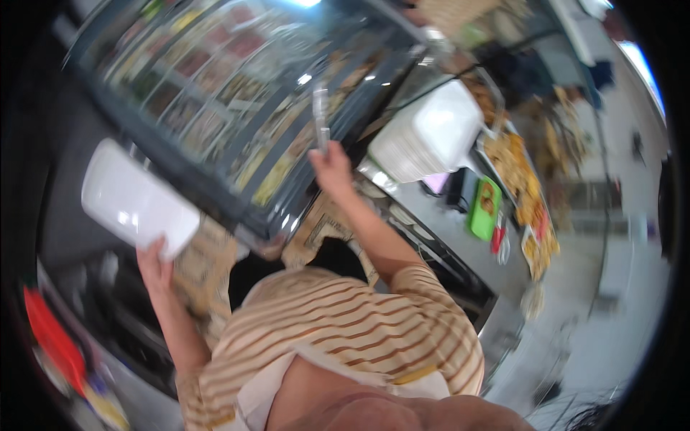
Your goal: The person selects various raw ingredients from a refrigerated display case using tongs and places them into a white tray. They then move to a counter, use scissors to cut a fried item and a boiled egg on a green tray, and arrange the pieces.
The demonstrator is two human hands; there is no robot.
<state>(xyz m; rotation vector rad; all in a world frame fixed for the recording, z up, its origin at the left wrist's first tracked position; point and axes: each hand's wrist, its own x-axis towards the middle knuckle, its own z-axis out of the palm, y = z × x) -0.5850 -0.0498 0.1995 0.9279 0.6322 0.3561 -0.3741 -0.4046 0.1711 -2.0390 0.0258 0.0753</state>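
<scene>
My left hand (153, 261) grips the near edge of a white plastic tray (137, 199), which is tilted beside the display case. Inside the tray I see only glare. My right hand (331, 169) closes around one end of a slim shiny utensil (321, 110). It points away from me, in front of the case, and blur hides its exact kind. Ahead stands the glass-fronted food display case (172, 175), its compartments holding food in several colours. To the right of my right hand is a stack of white plastic trays (409, 140).
On the right, a grey counter (458, 258) carries a bright green object (485, 207) and a dark box-like object (458, 188). Beyond lie trays of golden-brown food (509, 169). A red container (54, 334) is at the far left. Patterned cardboard (207, 264) covers the floor.
</scene>
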